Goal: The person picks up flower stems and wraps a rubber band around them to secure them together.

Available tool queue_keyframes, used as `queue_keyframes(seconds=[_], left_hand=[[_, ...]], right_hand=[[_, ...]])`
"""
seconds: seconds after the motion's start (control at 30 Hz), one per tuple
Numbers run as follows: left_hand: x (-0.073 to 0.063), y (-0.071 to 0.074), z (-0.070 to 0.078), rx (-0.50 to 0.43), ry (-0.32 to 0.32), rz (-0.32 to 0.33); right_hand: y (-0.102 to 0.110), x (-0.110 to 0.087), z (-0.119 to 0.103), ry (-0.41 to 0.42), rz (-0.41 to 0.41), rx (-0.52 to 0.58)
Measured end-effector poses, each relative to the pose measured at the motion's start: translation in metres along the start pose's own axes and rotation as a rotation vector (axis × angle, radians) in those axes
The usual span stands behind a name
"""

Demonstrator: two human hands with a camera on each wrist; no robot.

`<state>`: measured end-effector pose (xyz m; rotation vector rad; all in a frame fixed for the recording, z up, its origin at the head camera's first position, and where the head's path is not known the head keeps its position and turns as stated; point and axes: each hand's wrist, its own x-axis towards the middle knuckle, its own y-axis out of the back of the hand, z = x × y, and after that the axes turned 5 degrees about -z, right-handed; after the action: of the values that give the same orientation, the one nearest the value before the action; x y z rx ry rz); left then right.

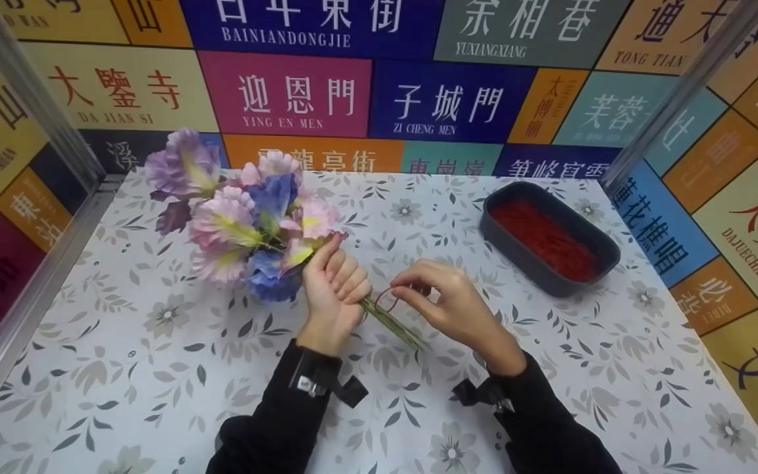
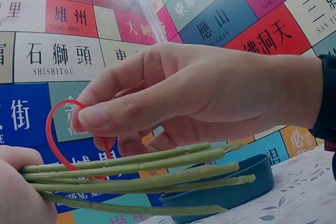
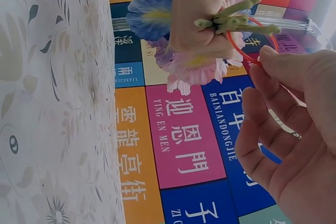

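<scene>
Left hand (image 1: 336, 283) clamps flower stems (image 1: 395, 326) as right hand (image 1: 448, 299) pinches a red band (image 2: 51, 129)

Fingers wrapped around a bundle of green stems, the left hand holds the flowers (image 1: 247, 210) at left of centre above a leaf-patterned table cover (image 1: 122, 355). The right hand's thumb and forefinger meet on the slim red band, its loop at the stems just beside the left fist; whether it encircles every stem cannot be told. Purple, pink and blue petals with yellow centres spread toward the far left of the table, while the cut ends point back between the two forearms.

To the right of and beyond the right hand, well apart from it, stands a dark oblong tub (image 1: 517, 257) with a heap of red contents (image 1: 543, 240), too blurred to tell piece from piece. Seen from the left wrist, the stems cross in front of the tub and hide part of it; from the right wrist, the left fist blocks part of the blooms. Black sleeves (image 1: 274, 415) and wrist straps (image 1: 323, 374) frame the near side. Behind, bright panels (image 1: 287, 99) printed with place names, "YING EN MEN" and "ZI CHENG MEN" among them, rise at the table's far edge, flanked by metal posts (image 1: 672, 92).
</scene>
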<state>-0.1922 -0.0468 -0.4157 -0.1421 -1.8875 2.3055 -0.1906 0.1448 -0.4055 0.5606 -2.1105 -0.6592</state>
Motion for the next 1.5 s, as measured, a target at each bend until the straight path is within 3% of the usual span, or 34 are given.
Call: queue_keyframes(seconds=[0.23,0.47,0.67,0.93,1.23,1.5], left_hand=[[-0.002,-0.003,-0.004,-0.035,0.05,-0.058],[-0.003,-0.004,-0.007,-0.075,0.101,-0.107],[-0.005,-0.005,-0.005,-0.134,0.113,-0.139],[-0.007,-0.01,-0.003,-0.158,0.121,-0.158],[-0.01,-0.01,0.006,-0.224,0.052,-0.169],[-0.009,-0.008,0.018,-0.286,-0.099,-0.216]], right_hand=[[0.002,-0.001,0.005,-0.032,0.054,-0.009],[0.004,-0.004,0.018,-0.071,0.031,-0.013],[-0.003,-0.006,0.029,-0.09,0.005,-0.019],[-0.009,-0.009,0.04,-0.141,0.046,-0.076],[-0.042,-0.01,0.032,-0.13,-0.042,-0.008],[-0.068,-0.01,0.004,-0.033,-0.151,-0.029]])
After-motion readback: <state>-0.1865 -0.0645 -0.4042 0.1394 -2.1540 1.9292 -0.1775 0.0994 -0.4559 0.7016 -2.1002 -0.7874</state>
